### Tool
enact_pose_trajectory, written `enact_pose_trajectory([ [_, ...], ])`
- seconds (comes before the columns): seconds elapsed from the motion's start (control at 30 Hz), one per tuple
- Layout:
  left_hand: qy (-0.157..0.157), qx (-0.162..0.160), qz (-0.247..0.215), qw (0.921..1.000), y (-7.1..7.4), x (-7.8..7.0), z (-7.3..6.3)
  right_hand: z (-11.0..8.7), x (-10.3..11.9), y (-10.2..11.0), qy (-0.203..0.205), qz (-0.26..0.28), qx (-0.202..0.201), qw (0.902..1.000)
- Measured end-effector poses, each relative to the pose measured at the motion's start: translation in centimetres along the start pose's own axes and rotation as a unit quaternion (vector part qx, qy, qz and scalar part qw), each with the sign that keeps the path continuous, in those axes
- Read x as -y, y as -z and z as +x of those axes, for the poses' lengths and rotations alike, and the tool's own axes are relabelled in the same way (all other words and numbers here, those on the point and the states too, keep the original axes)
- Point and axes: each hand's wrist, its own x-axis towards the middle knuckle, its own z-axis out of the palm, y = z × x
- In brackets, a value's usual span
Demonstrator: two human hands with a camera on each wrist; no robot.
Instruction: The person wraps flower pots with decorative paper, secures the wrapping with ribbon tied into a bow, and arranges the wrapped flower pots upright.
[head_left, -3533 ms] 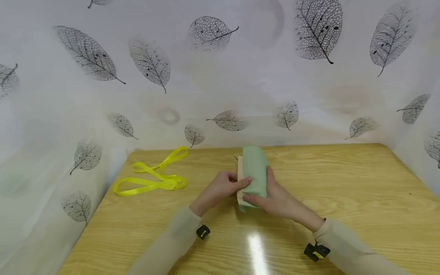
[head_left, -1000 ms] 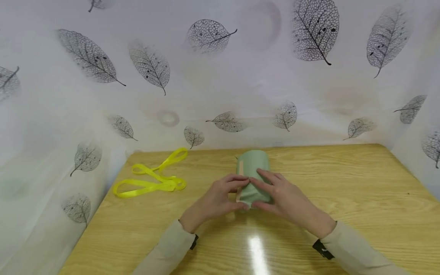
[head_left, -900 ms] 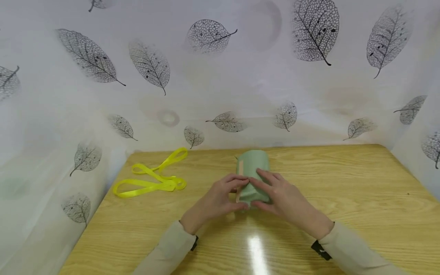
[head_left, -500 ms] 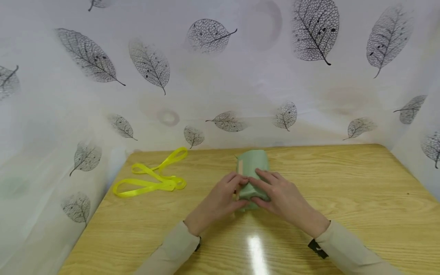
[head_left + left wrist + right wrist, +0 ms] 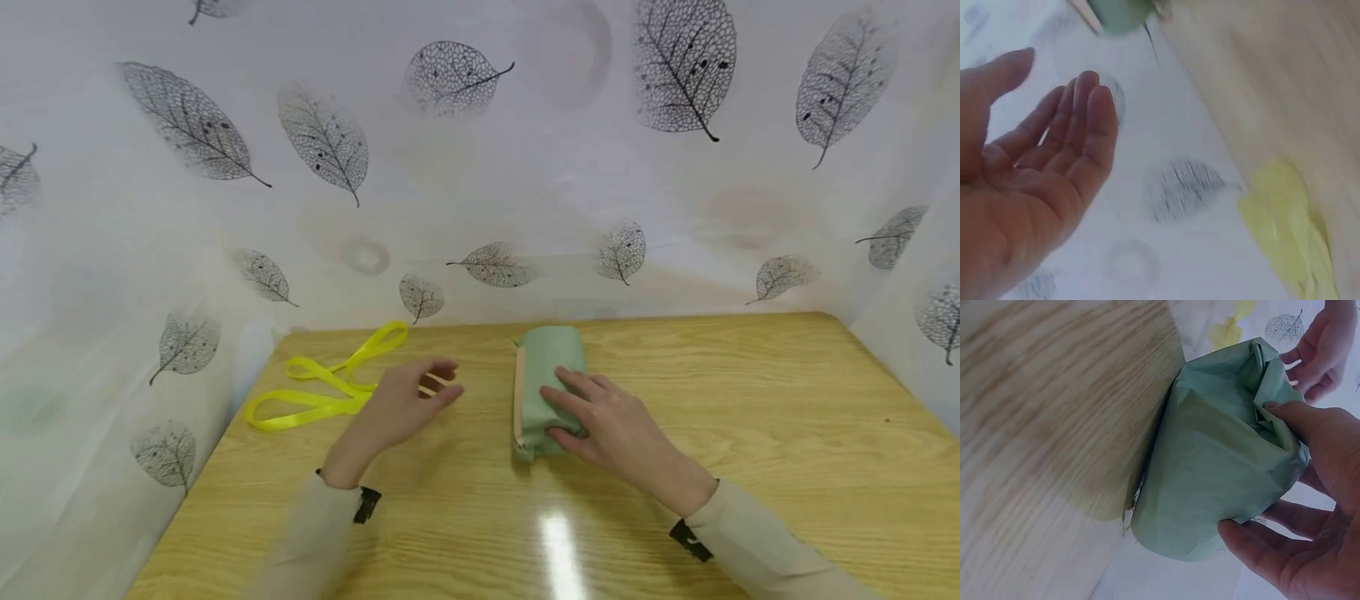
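Note:
A package wrapped in pale green paper (image 5: 551, 350) lies on the table, with a peach strip (image 5: 519, 392) along its left side. In the right wrist view, the near end of the green package (image 5: 1204, 469) shows crumpled folds. My right hand (image 5: 615, 425) grips this end, thumb on the folds and fingertips over the top. Left of the package, my left hand (image 5: 401, 404) is in the air with nothing in it, its fingers loosely bent. It overlaps the yellow ribbon (image 5: 341, 406) in the head view, hiding part of it.
The wooden table (image 5: 735, 417) is bounded at the back and sides by white fabric (image 5: 510, 183) printed with dark leaves. Looped yellow ribbon lies at the table's back left. A bright light reflection (image 5: 558, 550) falls near the front.
My left hand has let go of the package and moved left toward the ribbon, baring the peach strip. Earlier both hands pressed the package's near end; my right hand has stayed there.

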Motion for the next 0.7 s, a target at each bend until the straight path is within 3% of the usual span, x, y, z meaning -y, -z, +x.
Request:
enact_pose_trajectory([
  [0.07, 0.039, -0.015, 0.035, 0.9985, 1.7, 1.5, -0.1, 0.0, 0.0, 0.0, 0.002, -0.002, 0.0, 1.0],
  [0.17, 0.095, -0.003, 0.083, 0.9921, 4.0, 3.4, -0.4, 0.0, 0.0, 0.1, -0.002, -0.001, 0.003, 1.0],
  [0.23, 0.12, 0.022, 0.114, 0.9859, 4.9, 4.6, -0.6, 0.0, 0.0, 0.2, -0.006, 0.002, 0.005, 1.0],
  [0.33, 0.149, 0.082, 0.149, 0.9741, 5.2, 5.8, -0.8, 0.0, -0.1, 0.3, -0.009, 0.004, 0.008, 0.9999],
  [0.43, 0.156, 0.129, 0.173, 0.9637, 4.7, 6.2, -0.9, 0.0, -0.1, 0.4, -0.008, 0.003, 0.009, 0.9999],
  [0.53, 0.142, 0.15, 0.187, 0.9603, 4.0, 6.0, -0.6, 0.0, -0.1, 0.4, -0.008, 0.002, 0.008, 0.9999],
  [0.6, 0.124, 0.141, 0.181, 0.9654, 3.6, 5.8, -0.4, -0.1, -0.1, 0.3, -0.007, 0.001, 0.007, 0.9999],
  [0.7, 0.092, 0.105, 0.137, 0.9807, 3.6, 5.4, -0.1, -0.1, 0.0, 0.2, -0.005, 0.005, 0.007, 0.9999],
])
